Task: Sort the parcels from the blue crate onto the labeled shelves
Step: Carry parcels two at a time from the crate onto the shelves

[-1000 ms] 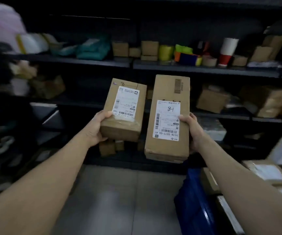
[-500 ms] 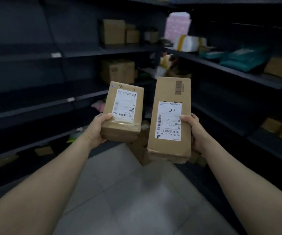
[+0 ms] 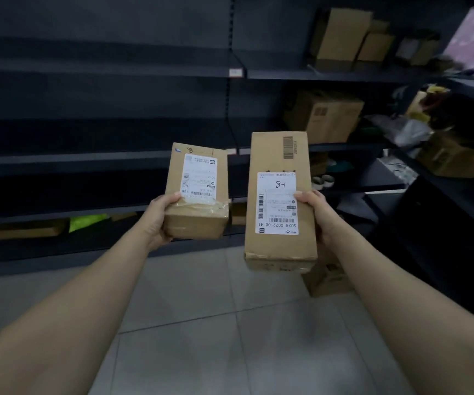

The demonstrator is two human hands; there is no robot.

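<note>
My left hand (image 3: 158, 217) grips a small brown cardboard parcel (image 3: 198, 218) by its lower left side; a white label and a handwritten "8" are on its face. In my right hand (image 3: 319, 215) is a taller brown parcel (image 3: 280, 155), held by its right edge, with "8-1" handwritten on its white label. Both parcels are held up side by side in front of dark metal shelves (image 3: 101, 162). Small white tags (image 3: 235, 72) sit on the shelf edges. The blue crate is out of view.
Cardboard boxes (image 3: 341, 38) stand on the upper shelf at right, and a larger box (image 3: 325, 114) sits one level below. A neon yellow-green bag (image 3: 87, 222) lies on the lowest shelf at left. One box (image 3: 327, 277) stands on the grey tiled floor (image 3: 215, 323). Cluttered shelves run along the right.
The view has swung left from the stocked shelves to a mostly bare dark shelf unit. Both parcels stay in the same grip in front of me.
</note>
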